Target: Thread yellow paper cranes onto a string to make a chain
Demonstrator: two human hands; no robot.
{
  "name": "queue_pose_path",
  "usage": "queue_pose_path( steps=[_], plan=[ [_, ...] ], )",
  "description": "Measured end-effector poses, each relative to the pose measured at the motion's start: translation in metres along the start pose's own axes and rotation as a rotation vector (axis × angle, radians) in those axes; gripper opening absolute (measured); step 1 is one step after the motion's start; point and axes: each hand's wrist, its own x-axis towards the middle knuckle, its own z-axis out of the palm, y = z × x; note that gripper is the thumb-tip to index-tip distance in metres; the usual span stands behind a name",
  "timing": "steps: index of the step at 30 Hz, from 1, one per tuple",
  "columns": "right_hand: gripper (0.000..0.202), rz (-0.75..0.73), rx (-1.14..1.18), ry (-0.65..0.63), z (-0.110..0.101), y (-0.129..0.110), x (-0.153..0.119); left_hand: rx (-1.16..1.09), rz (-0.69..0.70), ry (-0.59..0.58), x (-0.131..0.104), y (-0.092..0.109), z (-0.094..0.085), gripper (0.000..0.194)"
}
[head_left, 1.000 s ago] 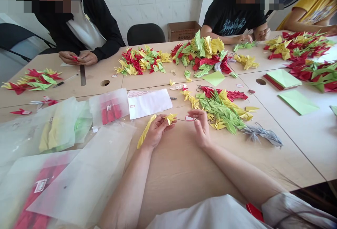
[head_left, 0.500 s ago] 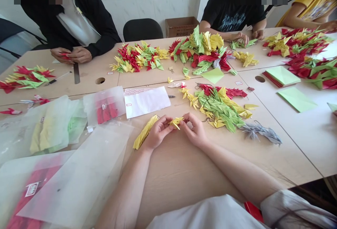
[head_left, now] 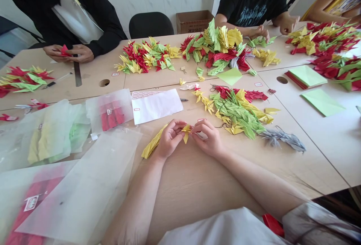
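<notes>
Between my hands is a small folded yellow paper crane (head_left: 185,133), held just above the table. My left hand (head_left: 170,139) is closed, pinching the crane between thumb and fingers. My right hand (head_left: 207,136) is closed too, its thumb and fingertips at the crane's right side. Some of the right fingertips' contact is too small to make out. A white, red-edged label (head_left: 202,135) shows in part behind my right hand; I cannot tell whether the hand touches it. Beside my left wrist lies a bundle of yellow folded paper (head_left: 152,143), partly covered by the hand.
Green, yellow and red crane strings (head_left: 238,115) lie right of my hands, with a grey bundle (head_left: 283,139). Plastic sleeves (head_left: 81,185) cover the left. A label sheet (head_left: 156,106) and pen (head_left: 184,99) lie ahead. Co-workers sit opposite behind crane piles (head_left: 146,55).
The yellow crane has turned so that a point hangs downward. My right hand has shifted slightly, and a red-edged label now shows by it. The view has tilted a little.
</notes>
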Motion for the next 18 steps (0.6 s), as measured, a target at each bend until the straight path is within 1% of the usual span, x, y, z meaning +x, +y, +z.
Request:
queue_pose_path(
  steps=[4, 11, 13, 16, 18],
  plan=[
    [0.009, -0.011, -0.019, -0.035, -0.0012, 0.0007, -0.0006, -0.014, 0.006, 0.001, -0.0011, 0.0021, 0.0007, 0.029],
    [0.013, -0.070, 0.005, -0.090, -0.0030, -0.0043, 0.0002, -0.056, 0.034, -0.019, -0.0017, 0.0024, 0.0007, 0.030],
    [0.012, -0.045, -0.001, -0.091, -0.0027, -0.0045, 0.0011, -0.048, 0.033, -0.021, -0.0015, 0.0021, 0.0007, 0.029],
    [0.015, 0.050, -0.037, -0.102, -0.0014, -0.0023, 0.0019, -0.031, 0.023, -0.013, -0.0011, 0.0015, 0.0008, 0.030],
    [0.012, 0.104, -0.050, -0.105, -0.0006, -0.0001, 0.0018, -0.017, 0.010, -0.001, -0.0009, 0.0012, 0.0010, 0.031]
  ],
)
